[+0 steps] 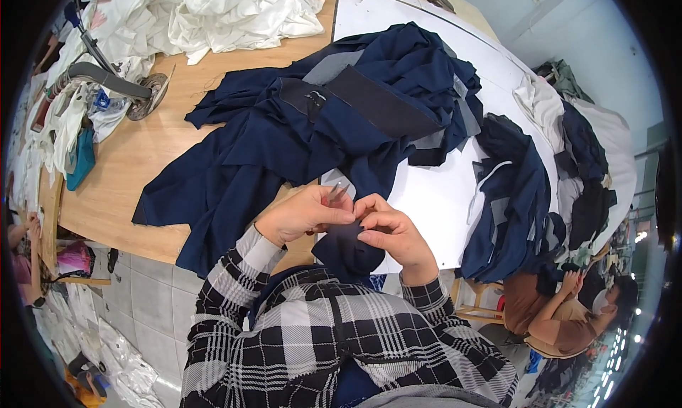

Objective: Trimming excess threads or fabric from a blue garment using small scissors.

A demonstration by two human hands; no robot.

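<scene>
My left hand (302, 215) is closed around a pair of small metal thread snips (337, 193), whose two blade tips point up past the thumb. Its thumb and forefinger meet the fingertips of my right hand (394, 234). That hand is curled in a pinch, and whatever lies between its fingers is too small to make out. Just below both hands hangs a dark navy cloth piece (348, 250), partly covered by them. Beyond them, a large heap of navy fabric (284, 145) with dark grey and light grey panels spreads over the table.
White cloth (234, 17) is piled at the far left, near a metal stand with a curved arm (114, 81). Several navy garments (515, 188) lie at the right. The wooden tabletop (121, 195) adjoins a white board (426, 195). A co-worker (568, 316) sits at the lower right.
</scene>
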